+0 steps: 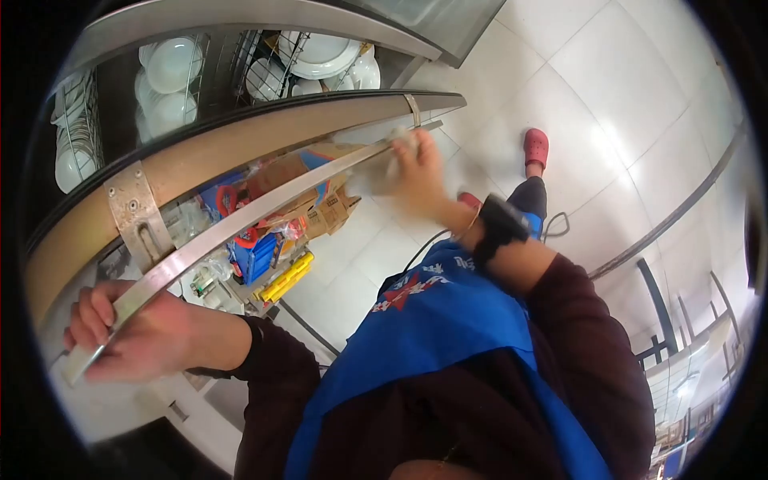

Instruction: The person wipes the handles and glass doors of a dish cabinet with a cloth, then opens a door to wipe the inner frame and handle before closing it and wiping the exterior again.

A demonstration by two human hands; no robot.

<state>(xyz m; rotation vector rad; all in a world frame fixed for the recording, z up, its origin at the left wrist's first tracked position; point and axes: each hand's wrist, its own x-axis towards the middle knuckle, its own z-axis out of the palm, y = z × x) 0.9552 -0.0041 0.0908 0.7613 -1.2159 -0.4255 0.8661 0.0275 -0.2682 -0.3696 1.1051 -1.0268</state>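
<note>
A long flat metal handle bar (240,224) runs along the front of a cabinet drawer (216,152), fixed to it by metal brackets (140,212). My left hand (136,328) is wrapped around the bar's near end, thumb below and fingers over it. Toward the far end, my right hand (420,168) is closed, slightly blurred, with a whitish cloth (398,148) pressed at the bar; the fingers partly hide the cloth. Inside the drawer, white bowls (172,68) and plates (320,52) stand in wire racks.
Below the bar sit cardboard boxes (324,212), a blue plastic container (254,258) and yellow rolls (286,278). A steel cabinet (432,24) stands at the top. Pale floor tiles (592,96) stretch to the right, with my pink clogs (537,146) on them.
</note>
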